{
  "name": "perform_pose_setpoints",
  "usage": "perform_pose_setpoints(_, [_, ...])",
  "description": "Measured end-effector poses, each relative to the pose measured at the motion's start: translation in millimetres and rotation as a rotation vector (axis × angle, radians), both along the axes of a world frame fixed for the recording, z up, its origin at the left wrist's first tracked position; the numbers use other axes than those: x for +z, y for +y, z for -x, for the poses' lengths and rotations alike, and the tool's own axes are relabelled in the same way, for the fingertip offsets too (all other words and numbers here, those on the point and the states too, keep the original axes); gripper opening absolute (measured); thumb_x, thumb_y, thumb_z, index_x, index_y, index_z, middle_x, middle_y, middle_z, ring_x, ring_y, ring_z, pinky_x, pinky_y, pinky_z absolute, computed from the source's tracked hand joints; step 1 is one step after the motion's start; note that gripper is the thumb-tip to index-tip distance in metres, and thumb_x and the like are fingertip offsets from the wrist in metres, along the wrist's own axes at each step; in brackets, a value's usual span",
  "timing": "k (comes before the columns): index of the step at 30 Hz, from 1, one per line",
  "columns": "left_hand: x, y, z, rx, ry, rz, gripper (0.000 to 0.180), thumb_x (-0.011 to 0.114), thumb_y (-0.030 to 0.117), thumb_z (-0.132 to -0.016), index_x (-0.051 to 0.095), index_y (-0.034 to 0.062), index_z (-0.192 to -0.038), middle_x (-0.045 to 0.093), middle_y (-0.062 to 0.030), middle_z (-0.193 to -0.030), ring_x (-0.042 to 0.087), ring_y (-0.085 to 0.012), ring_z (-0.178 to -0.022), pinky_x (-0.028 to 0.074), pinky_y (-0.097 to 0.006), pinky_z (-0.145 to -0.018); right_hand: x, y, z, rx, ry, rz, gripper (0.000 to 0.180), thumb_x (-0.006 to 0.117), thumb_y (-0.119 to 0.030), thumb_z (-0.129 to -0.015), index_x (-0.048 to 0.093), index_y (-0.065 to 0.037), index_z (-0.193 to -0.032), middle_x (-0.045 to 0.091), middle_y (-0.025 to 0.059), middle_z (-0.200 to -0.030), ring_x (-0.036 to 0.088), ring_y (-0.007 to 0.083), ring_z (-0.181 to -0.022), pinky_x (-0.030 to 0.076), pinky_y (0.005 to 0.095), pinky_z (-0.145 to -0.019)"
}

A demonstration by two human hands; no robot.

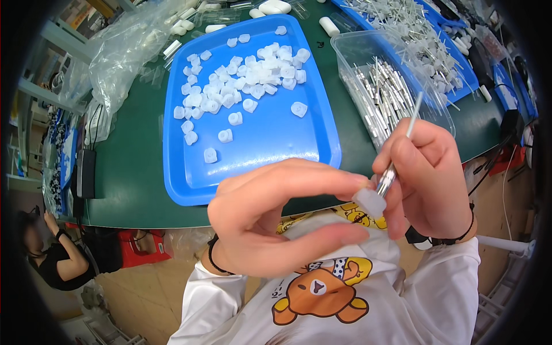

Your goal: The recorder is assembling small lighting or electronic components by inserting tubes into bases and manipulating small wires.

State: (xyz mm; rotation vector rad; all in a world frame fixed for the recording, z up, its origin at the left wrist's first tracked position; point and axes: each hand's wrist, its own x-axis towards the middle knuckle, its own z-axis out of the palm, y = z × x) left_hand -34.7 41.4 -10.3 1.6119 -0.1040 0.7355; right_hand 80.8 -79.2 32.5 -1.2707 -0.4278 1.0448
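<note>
My right hand (pixel 431 178) pinches a slim silver metal tube (pixel 387 181) in front of my chest. A thin whitish rod (pixel 416 109) sticks up from between its fingers, in line with the tube. At the tube's lower end sits a translucent white plastic cap (pixel 370 202). My left hand (pixel 270 218) curls around from the other side, its index fingertip against the cap and its thumb a little below, apart from it. Whether another left finger presses behind the cap is hidden. Many similar caps (pixel 250 75) lie loose in a blue tray (pixel 276 135) beyond my left hand.
A clear plastic bin (pixel 351 86) of silver tubes (pixel 376 92) stands right of the tray. Behind it, a blue tray (pixel 468 72) holds rods with caps. Plastic bags (pixel 123 57) lie at the green table's (pixel 129 190) left. Another person (pixel 63 253) is at lower left.
</note>
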Motion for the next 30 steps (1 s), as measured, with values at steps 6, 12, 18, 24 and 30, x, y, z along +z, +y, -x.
perform_pose_setpoints(6, [-14, 4, -6, 0.054, -0.178, -0.111, 0.029, 0.07, -0.005, -0.059, 0.059, -0.005, -0.086, 0.062, -0.0145, -0.079, 0.062, -0.0226, -0.071, 0.049, -0.028, -0.06, -9, -6, 3, -0.001, -0.22, -0.192, 0.012, 0.043, -0.004, -0.08, 0.047, 0.006, -0.075, 0.054, 0.0128, -0.064, 0.053, 0.0189, -0.037, 0.043, 0.0239, -0.03])
perform_pose_setpoints(12, [-15, -1, -6, 0.102, -0.215, -0.192, 0.024, 0.068, -0.005, -0.06, 0.059, -0.0034, -0.083, 0.062, -0.014, -0.081, 0.061, -0.0241, -0.074, 0.049, -0.029, -0.062, -19, -9, 13, -0.052, -0.222, -0.347, 0.01, 0.045, -0.003, -0.08, 0.048, 0.006, -0.078, 0.052, 0.0114, -0.066, 0.053, 0.0165, -0.04, 0.044, 0.0224, -0.032])
perform_pose_setpoints(18, [-8, -8, 2, 0.06, -0.221, -0.222, 0.023, 0.068, -0.004, -0.059, 0.059, -0.0019, -0.08, 0.061, -0.0155, -0.082, 0.061, -0.0258, -0.073, 0.049, -0.031, -0.062, -19, -21, 16, 0.048, -0.194, -0.427, 0.008, 0.05, 0.0, -0.078, 0.05, 0.008, -0.08, 0.05, 0.0126, -0.067, 0.058, 0.0199, -0.05, 0.046, 0.0237, -0.037])
perform_pose_setpoints(24, [9, 18, 4, -0.016, -0.183, -0.512, 0.02, 0.067, 0.007, -0.068, 0.055, -0.0054, -0.077, 0.06, -0.0145, -0.073, 0.058, -0.0246, -0.063, 0.047, -0.03, -0.054, -3, -25, -4, 0.154, -0.475, -0.376, 0.007, 0.053, 0.002, -0.076, 0.054, 0.007, -0.081, 0.054, 0.0104, -0.064, 0.056, 0.0155, -0.051, 0.044, 0.0241, -0.042])
perform_pose_setpoints(30, [14, 41, 11, 0.741, 0.462, -0.673, 0.021, 0.065, 0.005, -0.066, 0.058, -0.002, -0.085, 0.06, -0.012, -0.077, 0.057, -0.022, -0.065, 0.043, -0.028, -0.056, 24, -28, -108, -0.308, -1.158, 0.213, 0.034, 0.057, -0.026, -0.08, 0.046, -0.003, -0.058, 0.041, -0.003, -0.047, 0.036, 0.0019, -0.042, 0.028, 0.018, -0.039])
